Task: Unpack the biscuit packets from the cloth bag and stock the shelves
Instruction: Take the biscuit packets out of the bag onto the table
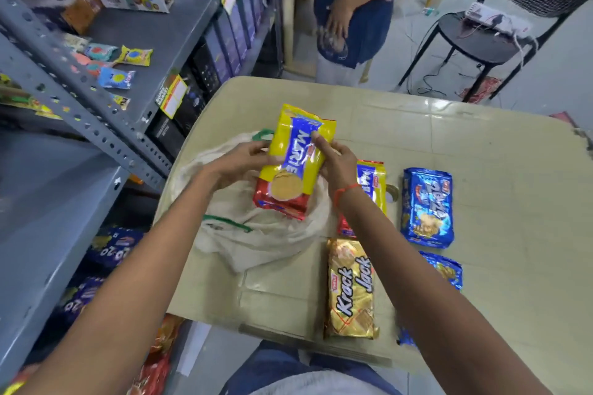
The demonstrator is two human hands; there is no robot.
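Observation:
A yellow and red Marie biscuit packet (pixel 295 163) is held upright over the open white cloth bag (pixel 256 234) on the beige table (pixel 481 170). My left hand (pixel 244 160) grips its left edge and my right hand (pixel 333 157) grips its right edge. Flat on the table to the right lie a second Marie packet (pixel 373 189), a gold Krack Jack packet (pixel 349 289), a blue packet (pixel 426 207) and another blue packet (pixel 446 269) partly hidden by my right arm.
Grey metal shelves (pixel 106 131) stand at the left with small sachets (pixel 118 77), boxes and dark cartons; lower shelves hold blue packets (pixel 109 250). A person in blue (pixel 353 9) stands beyond the table. A black stool (pixel 475 42) with cables stands at the back right.

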